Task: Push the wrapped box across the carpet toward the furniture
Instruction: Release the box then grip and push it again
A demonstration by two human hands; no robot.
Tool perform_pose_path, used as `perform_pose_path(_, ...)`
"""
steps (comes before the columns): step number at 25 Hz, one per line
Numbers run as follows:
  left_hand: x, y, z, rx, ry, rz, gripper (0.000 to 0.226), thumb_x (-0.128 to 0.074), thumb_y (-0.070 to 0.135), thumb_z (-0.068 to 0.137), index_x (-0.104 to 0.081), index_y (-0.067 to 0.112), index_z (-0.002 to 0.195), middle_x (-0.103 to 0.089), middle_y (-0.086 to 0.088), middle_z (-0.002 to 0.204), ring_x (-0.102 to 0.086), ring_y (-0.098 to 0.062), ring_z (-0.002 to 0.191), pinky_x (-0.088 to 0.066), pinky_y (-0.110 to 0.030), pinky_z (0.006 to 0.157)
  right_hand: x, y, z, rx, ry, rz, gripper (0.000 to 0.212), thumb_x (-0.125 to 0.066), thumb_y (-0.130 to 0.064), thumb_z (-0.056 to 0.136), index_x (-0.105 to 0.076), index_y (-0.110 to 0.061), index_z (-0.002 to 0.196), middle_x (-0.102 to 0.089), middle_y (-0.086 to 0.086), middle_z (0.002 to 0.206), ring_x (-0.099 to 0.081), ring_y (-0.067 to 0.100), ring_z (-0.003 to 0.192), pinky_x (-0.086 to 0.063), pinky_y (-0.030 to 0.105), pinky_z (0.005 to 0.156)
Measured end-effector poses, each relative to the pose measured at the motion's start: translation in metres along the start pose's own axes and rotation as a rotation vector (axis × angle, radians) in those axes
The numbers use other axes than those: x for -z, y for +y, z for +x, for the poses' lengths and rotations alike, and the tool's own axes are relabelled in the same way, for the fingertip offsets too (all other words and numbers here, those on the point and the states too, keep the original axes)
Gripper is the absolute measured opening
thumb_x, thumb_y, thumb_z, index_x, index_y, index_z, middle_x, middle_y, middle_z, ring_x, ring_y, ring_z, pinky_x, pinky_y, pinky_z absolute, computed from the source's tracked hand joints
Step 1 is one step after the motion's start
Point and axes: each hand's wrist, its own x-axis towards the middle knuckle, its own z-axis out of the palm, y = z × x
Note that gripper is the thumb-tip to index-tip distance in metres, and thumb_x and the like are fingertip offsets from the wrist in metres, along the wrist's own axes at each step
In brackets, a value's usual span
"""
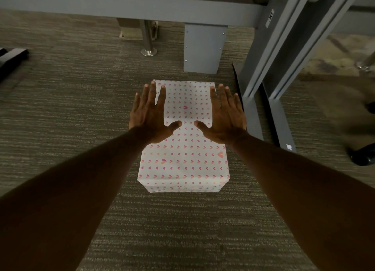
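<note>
Two bare forearms are seen stretched forward from the bottom corners of the frame, over a grey-brown carpet point(60, 112) of short, streaked, ribbed pile. Between them a box point(183, 161) is set flat on the carpet, long and rectangular, wrapped in smooth white paper printed with rows of small pink and orange hearts; its near end is folded down in a crisp edge. No open container is visible, and what the box holds cannot be told through the wrapping.

The left hand point(151, 116) is laid over the box's left edge and the right hand point(226, 118) over its right edge, both beyond the middle of the lid. Each hand is held flat and wide, palm down, fingers spread and pointed away, thumbs turned in toward each other with a gap of paper between them. Nothing is gripped. Whether the palms are pressed on the paper or held just above it cannot be told.

Just beyond the box's far end a flat grey panel leg point(204, 47) with small screws is seen standing on the carpet. To the right, angled grey metal uprights point(284, 47) are planted near the box, one marked with a white label bearing the letter R point(270, 17). Farther back a round chrome post point(148, 39) is fixed on a disc foot, and a long grey rail point(101, 4) is run across the top.
</note>
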Motion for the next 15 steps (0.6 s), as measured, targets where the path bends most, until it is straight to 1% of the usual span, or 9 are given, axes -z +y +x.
perform_pose_path(4, -0.006, -0.003, -0.002, 0.012, -0.013, 0.009, 0.110, -0.045, 0.075, 0.078, 0.007, 0.015, 0.154, 0.011, -0.015, 0.163, 0.013, -0.031, 0.149, 0.005, -0.048, 0.120, -0.002, 0.002, -0.001, -0.016, -0.007, -0.003, 0.111, -0.042, -0.077, 0.087, 0.006, -0.012, 0.165, 0.008, 0.016, 0.174, 0.008, 0.034, 0.161, 0.006, 0.050, 0.130)
perform_pose_path(8, -0.013, -0.009, -0.007, 0.032, -0.033, -0.002, 0.111, -0.044, 0.075, 0.077, 0.010, 0.015, 0.153, 0.012, -0.014, 0.163, 0.014, -0.030, 0.149, 0.004, -0.047, 0.121, -0.007, 0.004, -0.002, -0.015, -0.009, 0.013, 0.112, -0.042, -0.077, 0.087, 0.006, -0.012, 0.165, 0.007, 0.017, 0.174, 0.007, 0.035, 0.161, 0.003, 0.051, 0.130)
perform_pose_path(11, -0.018, -0.012, -0.012, 0.050, -0.031, -0.049, 0.112, -0.049, 0.073, 0.077, 0.008, 0.016, 0.154, 0.011, -0.013, 0.164, 0.012, -0.029, 0.150, 0.002, -0.046, 0.120, -0.011, 0.006, -0.005, -0.033, -0.018, 0.039, 0.111, -0.044, -0.075, 0.088, 0.006, -0.013, 0.165, 0.007, 0.016, 0.174, 0.006, 0.034, 0.161, 0.004, 0.049, 0.129)
perform_pose_path(12, -0.021, -0.014, -0.013, 0.061, -0.044, -0.061, 0.111, -0.051, 0.072, 0.077, 0.006, 0.016, 0.154, 0.009, -0.013, 0.164, 0.011, -0.029, 0.150, 0.001, -0.046, 0.120, -0.013, 0.007, -0.006, -0.041, -0.023, 0.057, 0.110, -0.046, -0.073, 0.089, 0.006, -0.013, 0.165, 0.005, 0.016, 0.174, 0.004, 0.035, 0.161, 0.002, 0.049, 0.128)
perform_pose_path(13, -0.023, -0.016, -0.015, 0.082, -0.069, -0.079, 0.111, -0.053, 0.070, 0.077, 0.004, 0.016, 0.154, 0.008, -0.013, 0.164, 0.009, -0.030, 0.150, -0.002, -0.048, 0.120, -0.014, 0.008, -0.007, -0.055, -0.032, 0.090, 0.108, -0.049, -0.070, 0.089, 0.003, -0.013, 0.165, 0.000, 0.017, 0.174, -0.001, 0.036, 0.161, -0.002, 0.049, 0.129)
perform_pose_path(15, -0.026, -0.021, -0.017, 0.147, -0.120, -0.156, 0.105, -0.060, 0.062, 0.079, -0.004, 0.015, 0.155, -0.004, -0.014, 0.164, -0.003, -0.034, 0.150, -0.016, -0.051, 0.118, -0.019, 0.010, -0.008, -0.116, -0.056, 0.196, 0.099, -0.055, -0.061, 0.091, -0.009, -0.014, 0.164, -0.017, 0.018, 0.171, -0.018, 0.038, 0.158, -0.022, 0.053, 0.127)
